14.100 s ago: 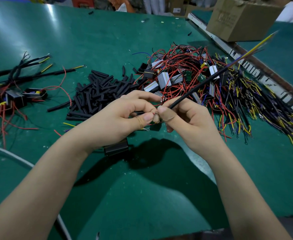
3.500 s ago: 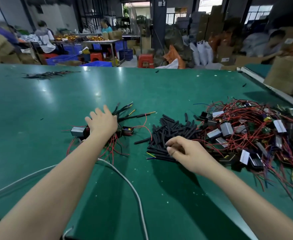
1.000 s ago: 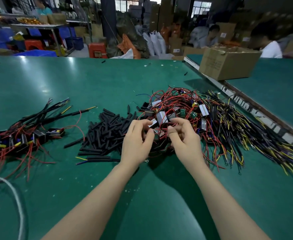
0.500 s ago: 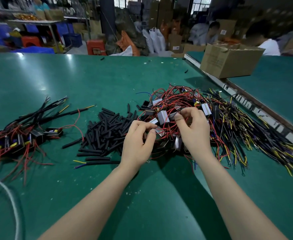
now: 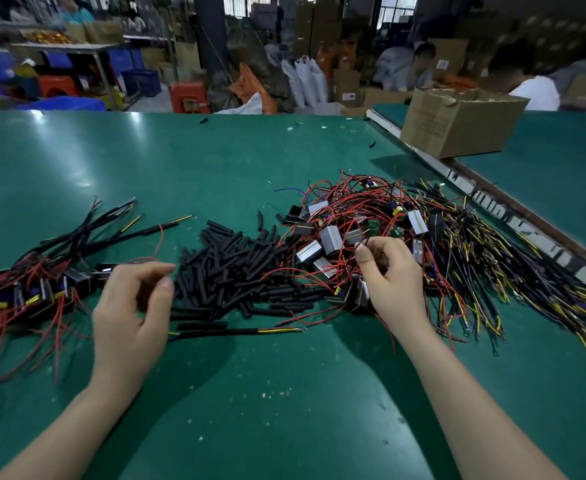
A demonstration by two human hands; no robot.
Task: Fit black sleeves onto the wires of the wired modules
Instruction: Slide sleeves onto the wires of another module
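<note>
I am looking down on a green table (image 5: pixel 215 161), glossy with glare spots and scattered with pale specks near me. A pale rail (image 5: pixel 485 199) runs along its right edge, with a second green surface past it. An open cardboard box (image 5: pixel 457 123) sits at the far end of that rail; I cannot see what is in it. Behind the table the room is crowded with cartons, white sacks, blue crates and red stools, and two people sit at the far right.

A heap of sleeves (image 5: pixel 236 268) lies mid-table. Right of it is a tangle of modules (image 5: pixel 333 237) with red wires, and beyond that yellow and dark leads (image 5: pixel 492 271) fan out toward the rail. At far left lies a bundle of sleeved modules (image 5: pixel 42 282). One sleeved lead (image 5: pixel 236 332) lies alone just in front of the heap.

My left hand (image 5: pixel 128 313) hovers beside the left edge of the sleeves, fingers loosely curled, thumb and forefinger apart, gripping nothing I can see. My right hand (image 5: pixel 391 282) is in the module tangle, fingers curled and thumb tip pinching a dark wire; a module hangs beneath its palm.
</note>
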